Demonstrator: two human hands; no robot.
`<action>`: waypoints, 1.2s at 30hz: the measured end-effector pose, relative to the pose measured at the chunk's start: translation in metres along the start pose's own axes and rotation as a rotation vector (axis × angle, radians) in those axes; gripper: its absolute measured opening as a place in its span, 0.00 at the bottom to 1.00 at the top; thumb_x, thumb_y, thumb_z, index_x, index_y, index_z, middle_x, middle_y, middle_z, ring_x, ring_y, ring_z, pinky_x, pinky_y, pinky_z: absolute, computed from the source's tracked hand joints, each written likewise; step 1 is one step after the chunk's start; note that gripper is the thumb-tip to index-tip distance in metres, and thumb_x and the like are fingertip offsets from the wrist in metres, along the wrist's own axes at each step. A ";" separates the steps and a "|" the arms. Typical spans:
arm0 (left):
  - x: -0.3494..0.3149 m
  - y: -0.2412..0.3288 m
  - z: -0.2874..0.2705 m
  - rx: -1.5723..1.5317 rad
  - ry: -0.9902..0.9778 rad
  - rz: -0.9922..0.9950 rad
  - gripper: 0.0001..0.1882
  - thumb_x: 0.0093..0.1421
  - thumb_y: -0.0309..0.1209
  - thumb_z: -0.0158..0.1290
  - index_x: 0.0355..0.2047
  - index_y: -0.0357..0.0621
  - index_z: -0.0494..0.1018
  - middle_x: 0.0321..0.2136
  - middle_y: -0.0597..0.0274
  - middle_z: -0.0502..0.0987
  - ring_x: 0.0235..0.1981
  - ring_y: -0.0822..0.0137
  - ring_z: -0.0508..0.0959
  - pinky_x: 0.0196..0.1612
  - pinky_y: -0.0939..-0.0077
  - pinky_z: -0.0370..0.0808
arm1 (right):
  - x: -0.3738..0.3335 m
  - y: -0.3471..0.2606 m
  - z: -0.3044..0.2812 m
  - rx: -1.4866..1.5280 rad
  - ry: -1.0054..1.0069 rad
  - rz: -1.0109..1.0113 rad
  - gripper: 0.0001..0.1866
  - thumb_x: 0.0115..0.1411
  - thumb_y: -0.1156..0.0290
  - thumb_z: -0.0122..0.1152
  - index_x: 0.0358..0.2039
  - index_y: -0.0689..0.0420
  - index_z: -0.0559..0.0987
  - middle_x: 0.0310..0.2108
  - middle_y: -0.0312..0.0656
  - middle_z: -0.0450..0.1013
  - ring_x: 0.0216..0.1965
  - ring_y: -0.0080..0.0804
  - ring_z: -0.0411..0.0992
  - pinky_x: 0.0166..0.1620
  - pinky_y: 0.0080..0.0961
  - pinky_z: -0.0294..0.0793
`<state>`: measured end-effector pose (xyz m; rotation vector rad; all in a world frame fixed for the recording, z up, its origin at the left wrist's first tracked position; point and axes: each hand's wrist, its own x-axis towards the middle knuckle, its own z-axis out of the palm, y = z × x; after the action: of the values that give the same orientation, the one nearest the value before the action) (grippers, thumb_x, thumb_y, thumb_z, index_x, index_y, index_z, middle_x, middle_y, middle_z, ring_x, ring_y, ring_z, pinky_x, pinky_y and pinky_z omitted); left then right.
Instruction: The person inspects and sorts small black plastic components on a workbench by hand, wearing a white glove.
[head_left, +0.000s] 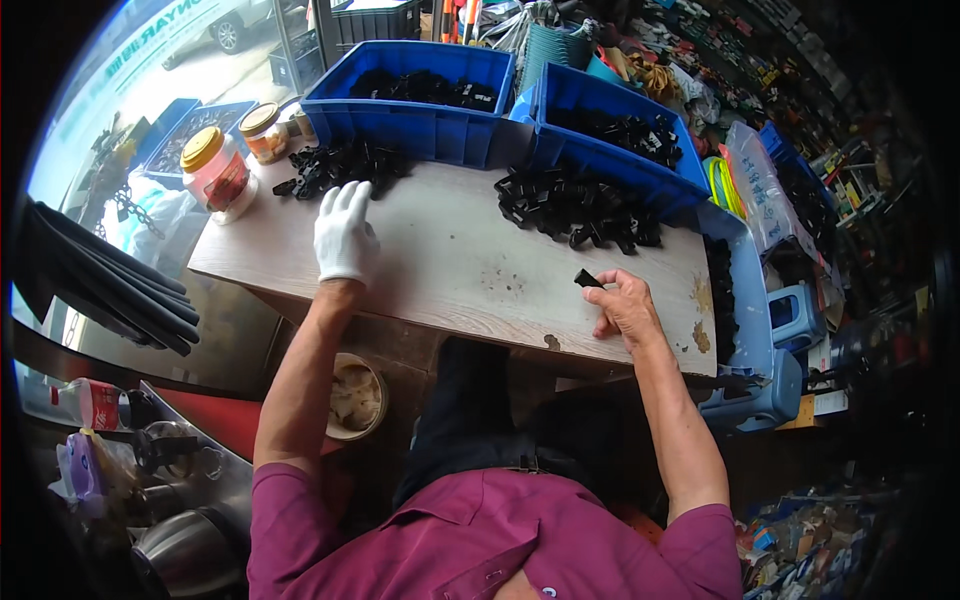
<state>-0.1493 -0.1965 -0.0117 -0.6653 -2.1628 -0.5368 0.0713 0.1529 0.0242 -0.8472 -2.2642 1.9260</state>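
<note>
My left hand (345,235), in a white glove, is held over the left part of the table with its fingers stretched out toward a pile of small black plastic parts (345,168). Nothing shows in it. Bare, my right hand (625,308) pinches one small black plastic part (588,279) between thumb and fingers above the table's front right. A larger heap of similar black parts (575,208) lies beyond it, against the foot of a blue bin. The pale wooden table (450,260) has worn patches.
Two blue bins (410,130) with black parts inside stand along the table's back. Jars with yellow lids (203,150) sit at the back left. To the right are a light blue tub (745,270) and blue stools (775,390). A round bucket (378,400) stands below the front edge.
</note>
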 end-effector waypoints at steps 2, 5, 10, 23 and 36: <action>-0.009 -0.042 0.006 0.079 -0.170 -0.063 0.25 0.52 0.17 0.53 0.52 0.43 0.77 0.52 0.54 0.79 0.55 0.49 0.76 0.55 0.59 0.78 | -0.003 0.001 -0.015 0.023 0.015 0.010 0.20 0.55 0.69 0.72 0.45 0.65 0.76 0.19 0.37 0.72 0.11 0.23 0.67 0.15 0.25 0.73; -0.009 -0.051 0.016 0.061 -0.260 -0.077 0.23 0.54 0.18 0.53 0.51 0.46 0.78 0.53 0.57 0.79 0.54 0.52 0.78 0.53 0.61 0.79 | 0.001 -0.001 -0.042 0.022 0.132 0.092 0.19 0.56 0.69 0.73 0.43 0.60 0.75 0.15 0.33 0.67 0.09 0.23 0.65 0.17 0.30 0.78; -0.013 0.004 0.014 -0.053 -0.238 0.097 0.19 0.55 0.17 0.51 0.47 0.46 0.78 0.49 0.59 0.81 0.49 0.54 0.81 0.48 0.64 0.81 | 0.038 -0.023 -0.144 0.265 0.830 -0.155 0.20 0.58 0.61 0.74 0.45 0.56 0.77 0.18 0.34 0.67 0.16 0.28 0.70 0.23 0.35 0.84; -0.004 0.047 0.002 -0.274 -0.335 0.157 0.21 0.56 0.18 0.53 0.51 0.44 0.77 0.46 0.54 0.79 0.44 0.48 0.80 0.46 0.60 0.80 | 0.058 -0.003 -0.057 -0.123 0.433 0.060 0.23 0.54 0.65 0.76 0.47 0.59 0.78 0.26 0.39 0.72 0.13 0.23 0.65 0.19 0.26 0.76; 0.012 0.025 0.010 -0.266 -0.420 0.082 0.17 0.58 0.21 0.54 0.48 0.43 0.79 0.49 0.49 0.80 0.46 0.44 0.81 0.48 0.57 0.80 | 0.076 0.006 -0.046 -0.272 0.484 0.042 0.19 0.57 0.63 0.73 0.42 0.62 0.81 0.25 0.37 0.72 0.13 0.22 0.63 0.15 0.25 0.70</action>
<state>-0.1463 -0.1680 -0.0041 -1.0883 -2.4587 -0.6975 0.0270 0.2278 0.0061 -1.2385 -2.2295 1.2521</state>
